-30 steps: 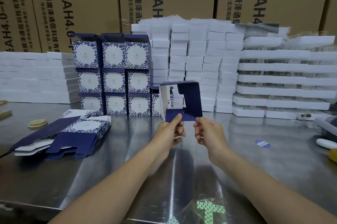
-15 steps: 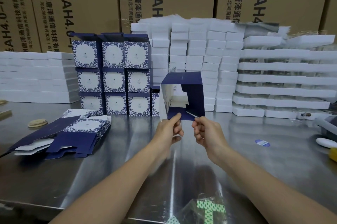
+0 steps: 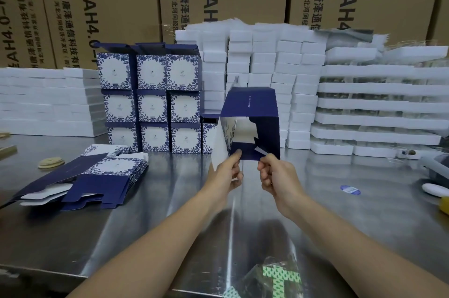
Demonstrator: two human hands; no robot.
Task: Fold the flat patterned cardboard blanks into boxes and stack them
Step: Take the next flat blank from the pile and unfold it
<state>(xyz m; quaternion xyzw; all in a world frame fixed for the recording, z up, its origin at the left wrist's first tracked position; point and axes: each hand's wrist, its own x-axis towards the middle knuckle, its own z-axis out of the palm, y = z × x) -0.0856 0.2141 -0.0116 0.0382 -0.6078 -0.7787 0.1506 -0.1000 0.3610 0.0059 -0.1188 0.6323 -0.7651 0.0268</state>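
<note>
Half-opened navy box blank (image 3: 250, 125), held aloft

The shiny metal tabletop (image 3: 155, 229) carries a stack of folded boxes (image 3: 151, 103), three high, toward its back. Flat blanks (image 3: 102, 176) lie fanned in front of that stack and to its left, with a tan disc (image 3: 51, 166) just beyond them. White slabs (image 3: 48, 103) are stacked left of the boxes. White blocks (image 3: 264, 67) are stacked to the boxes' right, and trays (image 3: 376, 108) farther right. A blue sticker (image 3: 350, 189) lies well to the right and nearer. A green-printed packet (image 3: 279, 278) sits at the near edge.

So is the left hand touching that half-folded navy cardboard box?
Touching: head view shows the left hand pinching the navy cardboard box at its lower corner.
</note>
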